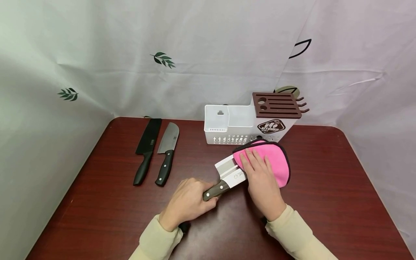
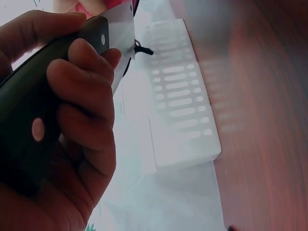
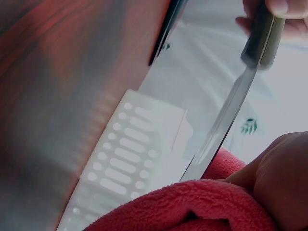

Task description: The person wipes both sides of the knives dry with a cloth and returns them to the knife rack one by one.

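Observation:
My left hand [image 1: 188, 200] grips the dark brown riveted handle of a kitchen knife [image 1: 216, 190], fingers curled round it in the left wrist view. The broad, shiny blade points up and right in the head view, its far part covered by a pink cloth [image 1: 280, 167] with black edging. My right hand [image 1: 264, 187] holds this cloth against the blade, fingers laid along its upper face; the thumb is hidden in the head view. In the right wrist view the fluffy cloth [image 3: 192, 202] lies folded about the blade [image 3: 226, 120].
A white perforated knife rack [image 1: 238, 124] with a brown slotted top [image 1: 277, 105] and side hooks stands at the table's back edge. Left of it lie an all-black knife [image 1: 147, 144] and a steel-bladed knife [image 1: 168, 151] with a black handle. Pale curtains surround the brown table [image 1: 107, 213].

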`<move>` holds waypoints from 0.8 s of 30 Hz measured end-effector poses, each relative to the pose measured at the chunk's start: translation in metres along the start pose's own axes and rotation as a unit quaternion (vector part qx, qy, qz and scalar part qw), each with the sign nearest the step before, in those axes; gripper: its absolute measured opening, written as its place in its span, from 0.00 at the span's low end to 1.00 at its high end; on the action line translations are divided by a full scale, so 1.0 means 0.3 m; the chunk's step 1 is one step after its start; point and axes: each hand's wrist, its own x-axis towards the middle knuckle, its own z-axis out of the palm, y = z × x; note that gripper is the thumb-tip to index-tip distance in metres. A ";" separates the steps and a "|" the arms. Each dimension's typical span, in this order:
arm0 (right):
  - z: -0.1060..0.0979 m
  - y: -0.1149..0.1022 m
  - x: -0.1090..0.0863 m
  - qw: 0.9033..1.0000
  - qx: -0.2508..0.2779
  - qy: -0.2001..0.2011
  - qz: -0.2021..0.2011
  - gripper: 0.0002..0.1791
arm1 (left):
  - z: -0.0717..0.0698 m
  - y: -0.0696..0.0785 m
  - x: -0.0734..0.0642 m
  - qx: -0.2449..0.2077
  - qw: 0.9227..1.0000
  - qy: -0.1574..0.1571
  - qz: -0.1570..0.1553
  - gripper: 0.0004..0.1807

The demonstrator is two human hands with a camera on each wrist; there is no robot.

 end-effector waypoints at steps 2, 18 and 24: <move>-0.003 0.017 -0.003 1.000 0.002 0.004 0.005 0.32 | -0.002 -0.002 -0.002 -0.002 1.000 -0.001 0.000 0.16; -0.060 0.137 -0.039 0.994 0.022 0.107 0.024 0.32 | -0.016 -0.036 -0.020 -0.014 0.999 0.027 0.010 0.06; -0.092 0.163 -0.055 0.988 0.028 0.142 0.048 0.31 | -0.026 -0.053 -0.020 -0.042 0.998 0.043 0.025 0.05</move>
